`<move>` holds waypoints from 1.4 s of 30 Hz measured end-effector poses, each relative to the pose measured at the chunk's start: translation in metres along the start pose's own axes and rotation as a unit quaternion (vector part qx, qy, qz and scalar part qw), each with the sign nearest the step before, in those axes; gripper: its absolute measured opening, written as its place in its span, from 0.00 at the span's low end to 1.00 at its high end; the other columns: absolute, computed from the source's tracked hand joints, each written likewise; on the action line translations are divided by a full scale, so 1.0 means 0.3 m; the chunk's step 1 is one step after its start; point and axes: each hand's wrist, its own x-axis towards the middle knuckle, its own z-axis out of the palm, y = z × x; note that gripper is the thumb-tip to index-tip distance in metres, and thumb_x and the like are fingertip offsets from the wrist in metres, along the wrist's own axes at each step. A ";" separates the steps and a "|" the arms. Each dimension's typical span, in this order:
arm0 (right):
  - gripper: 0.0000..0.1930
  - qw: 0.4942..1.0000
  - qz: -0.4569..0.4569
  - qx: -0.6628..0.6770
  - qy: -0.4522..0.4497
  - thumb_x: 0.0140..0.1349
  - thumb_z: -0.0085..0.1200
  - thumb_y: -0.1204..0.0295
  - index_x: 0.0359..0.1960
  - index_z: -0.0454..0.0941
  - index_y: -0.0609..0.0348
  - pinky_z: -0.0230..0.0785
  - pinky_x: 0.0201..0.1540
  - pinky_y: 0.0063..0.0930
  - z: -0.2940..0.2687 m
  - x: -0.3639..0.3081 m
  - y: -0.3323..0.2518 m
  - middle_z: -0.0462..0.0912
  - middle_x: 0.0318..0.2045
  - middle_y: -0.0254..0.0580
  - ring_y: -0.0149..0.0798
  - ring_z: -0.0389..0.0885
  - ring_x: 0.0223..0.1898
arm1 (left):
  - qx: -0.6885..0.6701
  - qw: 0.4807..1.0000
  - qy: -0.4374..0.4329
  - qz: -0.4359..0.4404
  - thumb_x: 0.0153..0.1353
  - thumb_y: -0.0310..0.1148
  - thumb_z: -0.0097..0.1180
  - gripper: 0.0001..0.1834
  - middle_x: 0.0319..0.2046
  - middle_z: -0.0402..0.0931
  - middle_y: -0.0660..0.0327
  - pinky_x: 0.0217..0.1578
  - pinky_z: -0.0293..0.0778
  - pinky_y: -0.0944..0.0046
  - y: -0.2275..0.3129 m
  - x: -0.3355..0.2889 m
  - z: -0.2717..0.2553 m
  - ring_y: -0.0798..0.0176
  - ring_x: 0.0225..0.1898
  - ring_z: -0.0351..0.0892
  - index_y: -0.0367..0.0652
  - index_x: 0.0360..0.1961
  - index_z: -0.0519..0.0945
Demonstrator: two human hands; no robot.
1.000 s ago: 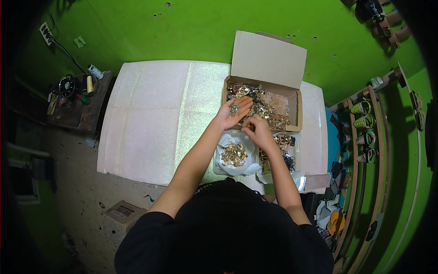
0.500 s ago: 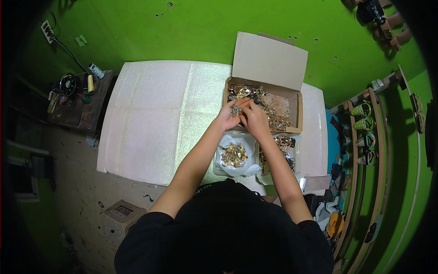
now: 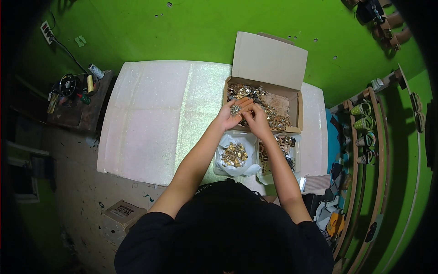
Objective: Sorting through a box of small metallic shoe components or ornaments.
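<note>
My left hand [image 3: 227, 118] is turned palm up over the front left part of an open cardboard box [image 3: 300, 114]. In its cupped palm lies a small heap of tiny silvery metal pieces [image 3: 235, 110]. My right hand [image 3: 258, 124] is beside it, thumb and fingers pinched together near the left fingers; anything between those fingertips is too small to make out. Many mixed gold and silver metal fittings [image 3: 279, 119] fill the box below. Nearer to me, a white-lined tray [image 3: 252, 171] holds gold-coloured pieces [image 3: 234, 155]. My right forearm partly covers a second tray of fittings [image 3: 286, 143].
The box's raised lid [image 3: 269, 60] stands toward the green wall. A pale shiny cover lies over the table [image 3: 146, 114]. At left is a small sewing-machine table [image 3: 75, 114] with thread spools. A wooden rack with sandals [image 3: 363, 124] stands right; a cardboard carton [image 3: 122, 211] is on the floor.
My right hand has shifted slightly right and nearer to me, away from the left palm. The left fingers now show more fully, and the silvery pieces stay in that palm.
</note>
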 end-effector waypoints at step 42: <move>0.19 0.933 0.297 0.202 -0.022 0.38 0.53 0.77 0.35 0.64 0.68 0.65 0.20 0.18 0.056 0.054 0.055 0.72 0.22 0.39 0.28 0.72 0.21 | -0.038 0.999 -0.010 -0.001 0.63 0.41 0.26 0.24 0.53 0.58 0.49 0.55 0.57 0.55 -0.008 0.000 0.044 0.53 0.55 0.59 0.34 0.52 0.59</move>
